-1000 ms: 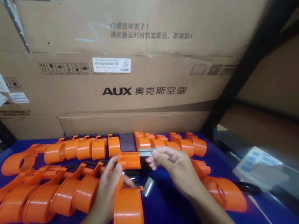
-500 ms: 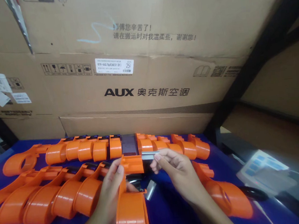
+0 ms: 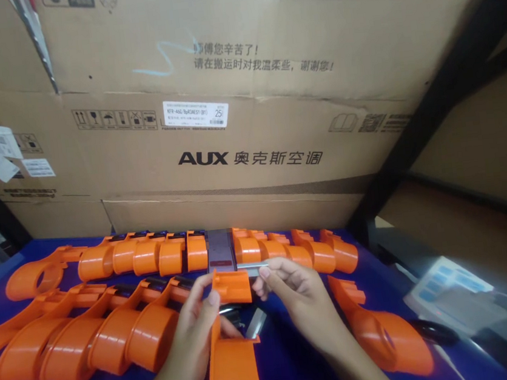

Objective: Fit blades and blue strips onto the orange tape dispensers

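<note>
An orange plastic tape dispenser point(image 3: 233, 369) is upright in my left hand point(image 3: 196, 330), gripped near its top, with the wide ring hanging below. My right hand point(image 3: 295, 292), to its right, pinches a thin silver metal strip point(image 3: 249, 268) between thumb and fingers. The strip points left, level with the upper edge of the dispenser's ribbed top end. From this angle I cannot tell whether the two touch. Below the top end lies another small metal piece point(image 3: 256, 324), beside dark parts partly hidden by the dispenser and my left fingers.
Orange dispensers stand in two rows, a back row point(image 3: 94, 263) and a front left row point(image 3: 68, 351). One more dispenser point(image 3: 394, 345) lies at right by a black handle. A phone point(image 3: 220, 252) stands mid-row on the blue surface point(image 3: 295, 356). Behind rises a large cardboard box point(image 3: 246, 124).
The dispenser and my left hand have shifted slightly right and down. The metal strip now lies closer to the dispenser's top edge, and my right hand has dipped a little.
</note>
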The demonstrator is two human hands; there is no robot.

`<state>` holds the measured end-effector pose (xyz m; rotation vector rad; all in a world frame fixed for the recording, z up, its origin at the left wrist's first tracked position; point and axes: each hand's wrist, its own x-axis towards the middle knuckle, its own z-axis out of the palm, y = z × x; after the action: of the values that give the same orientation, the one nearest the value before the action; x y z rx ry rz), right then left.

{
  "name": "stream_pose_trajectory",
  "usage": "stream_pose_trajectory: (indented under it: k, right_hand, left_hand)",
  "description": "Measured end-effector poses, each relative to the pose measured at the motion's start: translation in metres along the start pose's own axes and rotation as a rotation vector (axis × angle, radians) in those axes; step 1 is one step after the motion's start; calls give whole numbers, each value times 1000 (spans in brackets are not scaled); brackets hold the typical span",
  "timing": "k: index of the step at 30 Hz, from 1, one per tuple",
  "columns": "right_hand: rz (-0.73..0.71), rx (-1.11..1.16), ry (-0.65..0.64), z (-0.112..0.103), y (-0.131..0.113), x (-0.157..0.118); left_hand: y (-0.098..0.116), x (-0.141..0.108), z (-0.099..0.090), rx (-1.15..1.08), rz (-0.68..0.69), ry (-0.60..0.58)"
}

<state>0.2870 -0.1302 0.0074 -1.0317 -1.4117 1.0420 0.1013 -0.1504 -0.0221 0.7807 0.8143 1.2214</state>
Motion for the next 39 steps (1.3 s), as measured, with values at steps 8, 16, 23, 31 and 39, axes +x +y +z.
stream_pose_trajectory:
  k: [8,16,23,31,39]
  right_hand:
    - [-11,-9,56,-5,-1,2]
    - [-21,-59,50,-4,-4,1]
    - [-12,-47,23,-4,-3,1]
    - [23,-74,58,-2,-2,3]
    - [-34,-98,26,-2,-5,-1]
  left_hand:
    - [6,-3,2,43,36,97]
    - [8,-4,5,46,22,110]
    - [12,-1,4,30,-6,73]
    - [5,1,1,-38,2,62]
    - [7,-1,1,59,1,55]
